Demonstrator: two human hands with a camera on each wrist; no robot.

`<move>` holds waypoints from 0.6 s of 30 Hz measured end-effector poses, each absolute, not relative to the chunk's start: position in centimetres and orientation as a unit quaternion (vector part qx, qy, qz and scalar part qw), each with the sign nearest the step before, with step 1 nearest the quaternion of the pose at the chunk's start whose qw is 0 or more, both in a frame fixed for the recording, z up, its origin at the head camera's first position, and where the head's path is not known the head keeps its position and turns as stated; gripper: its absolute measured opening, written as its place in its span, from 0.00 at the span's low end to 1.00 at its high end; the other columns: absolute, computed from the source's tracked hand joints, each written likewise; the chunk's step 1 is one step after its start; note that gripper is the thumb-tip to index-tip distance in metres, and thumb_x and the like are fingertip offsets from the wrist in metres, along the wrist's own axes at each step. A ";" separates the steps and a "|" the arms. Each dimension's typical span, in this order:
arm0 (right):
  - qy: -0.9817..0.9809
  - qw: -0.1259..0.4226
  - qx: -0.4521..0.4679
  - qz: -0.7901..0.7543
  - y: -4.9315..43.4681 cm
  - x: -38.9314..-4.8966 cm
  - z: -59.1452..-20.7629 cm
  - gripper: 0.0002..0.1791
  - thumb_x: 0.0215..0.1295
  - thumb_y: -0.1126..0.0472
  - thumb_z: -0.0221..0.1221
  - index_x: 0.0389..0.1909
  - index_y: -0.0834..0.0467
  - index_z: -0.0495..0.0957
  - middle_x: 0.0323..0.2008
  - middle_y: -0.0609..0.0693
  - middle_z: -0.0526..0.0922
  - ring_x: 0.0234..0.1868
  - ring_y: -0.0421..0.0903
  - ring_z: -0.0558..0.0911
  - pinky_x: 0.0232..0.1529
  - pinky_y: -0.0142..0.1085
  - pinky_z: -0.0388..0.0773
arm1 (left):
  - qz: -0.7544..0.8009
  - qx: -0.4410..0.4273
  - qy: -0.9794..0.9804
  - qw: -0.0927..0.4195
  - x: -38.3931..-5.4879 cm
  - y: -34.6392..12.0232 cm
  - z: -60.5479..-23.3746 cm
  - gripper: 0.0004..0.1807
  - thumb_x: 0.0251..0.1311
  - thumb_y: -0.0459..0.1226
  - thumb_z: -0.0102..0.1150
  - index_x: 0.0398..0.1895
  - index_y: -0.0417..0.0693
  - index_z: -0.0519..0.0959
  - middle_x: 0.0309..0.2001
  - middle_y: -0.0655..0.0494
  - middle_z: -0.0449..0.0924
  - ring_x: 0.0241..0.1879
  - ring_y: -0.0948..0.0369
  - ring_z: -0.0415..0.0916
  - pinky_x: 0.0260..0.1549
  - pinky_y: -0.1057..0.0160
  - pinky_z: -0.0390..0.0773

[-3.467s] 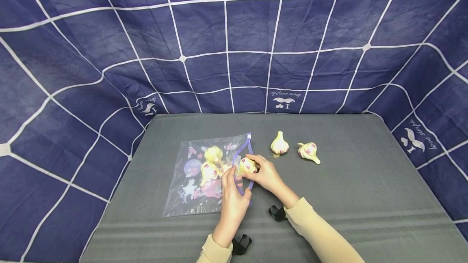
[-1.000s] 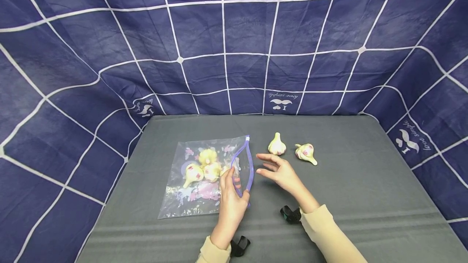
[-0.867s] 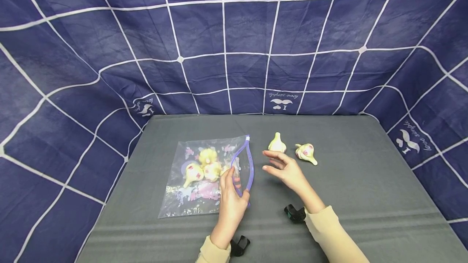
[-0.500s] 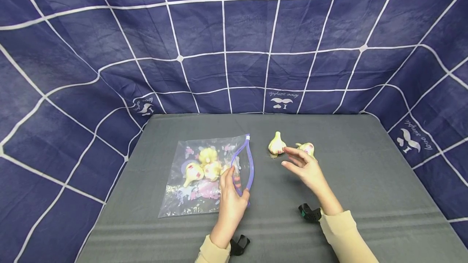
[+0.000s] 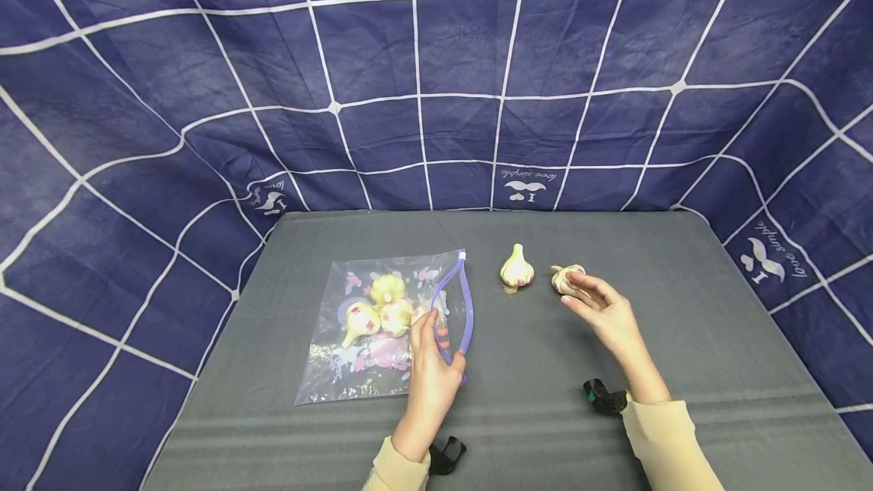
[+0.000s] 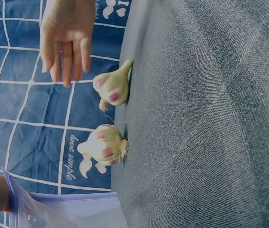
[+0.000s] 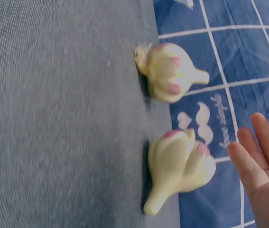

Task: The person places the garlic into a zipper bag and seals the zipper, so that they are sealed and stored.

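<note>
Right hand (image 5: 610, 317) has moved rightward, away from the zip bag (image 5: 341, 377), to the far garlic bulb (image 5: 562, 279); fingers parted, holding nothing. Left hand (image 5: 433, 389) grips the bag's gaping purple-edged mouth. Bagged garlic bulbs (image 5: 361, 320): four visible inside. Upright garlic bulb (image 5: 517, 271) on table (image 5: 518, 423), right of bag, between bag and far bulb.

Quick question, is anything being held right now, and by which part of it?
Yes: the left grip holds the clear slider zip bag at its open mouth, by the purple zip edge. The right grip holds nothing.
</note>
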State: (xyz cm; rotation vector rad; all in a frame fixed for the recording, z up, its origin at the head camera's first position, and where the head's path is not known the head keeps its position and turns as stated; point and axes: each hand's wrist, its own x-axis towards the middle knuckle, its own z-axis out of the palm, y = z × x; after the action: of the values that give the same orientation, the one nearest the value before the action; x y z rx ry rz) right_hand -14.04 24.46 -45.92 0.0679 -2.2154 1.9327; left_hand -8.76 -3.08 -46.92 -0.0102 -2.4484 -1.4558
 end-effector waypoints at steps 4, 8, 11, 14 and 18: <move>-0.791 0.101 -0.012 0.603 25.3 -14.2 -46.1 0.29 0.61 0.65 0.66 0.61 0.70 0.71 0.57 0.52 0.80 0.53 0.23 0.76 0.59 0.23 0.73 | -0.507 -0.004 -0.849 0.147 -8.8 -3.1 -46.9 0.41 0.42 0.20 0.63 0.66 0.31 0.64 0.62 0.41 0.64 0.42 0.53 0.78 0.43 0.59 0.82; -0.826 0.084 -0.052 0.555 26.1 -14.7 -46.4 0.32 0.63 0.59 0.65 0.65 0.66 0.69 0.64 0.63 0.73 0.61 0.35 0.76 0.63 0.28 0.72 | -0.508 -0.003 -0.849 0.146 -8.8 -3.1 -47.0 0.41 0.42 0.20 0.63 0.66 0.31 0.63 0.62 0.41 0.64 0.42 0.54 0.77 0.42 0.59 0.81; -0.842 0.063 -0.078 0.530 26.6 -15.1 -46.6 0.35 0.64 0.55 0.64 0.67 0.66 0.66 0.67 0.63 0.70 0.67 0.52 0.72 0.68 0.38 0.68 | -0.508 -0.002 -0.849 0.145 -8.8 -3.1 -47.0 0.41 0.42 0.20 0.63 0.66 0.31 0.63 0.62 0.41 0.64 0.43 0.54 0.77 0.41 0.60 0.81; -0.852 0.038 -0.089 0.514 26.9 -15.5 -46.9 0.39 0.65 0.53 0.63 0.70 0.68 0.61 0.69 0.66 0.66 0.71 0.61 0.66 0.72 0.48 0.63 | -0.509 -0.001 -0.849 0.143 -8.8 -3.1 -47.0 0.41 0.43 0.20 0.63 0.67 0.31 0.63 0.62 0.41 0.64 0.43 0.54 0.77 0.41 0.60 0.81; -0.866 0.011 -0.097 0.490 27.0 -16.2 -47.5 0.42 0.65 0.52 0.63 0.72 0.69 0.57 0.71 0.68 0.62 0.73 0.63 0.62 0.73 0.52 0.60 | -0.509 -0.002 -0.849 0.145 -8.8 -3.1 -47.0 0.41 0.43 0.20 0.63 0.66 0.31 0.64 0.62 0.41 0.64 0.43 0.53 0.77 0.41 0.59 0.81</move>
State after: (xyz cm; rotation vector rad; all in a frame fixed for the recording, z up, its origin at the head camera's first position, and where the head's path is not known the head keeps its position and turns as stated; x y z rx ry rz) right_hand -16.24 27.01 -47.52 -0.3039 -2.7028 1.5298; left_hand -8.77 -3.14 -47.04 -0.0056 -2.4444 -1.4657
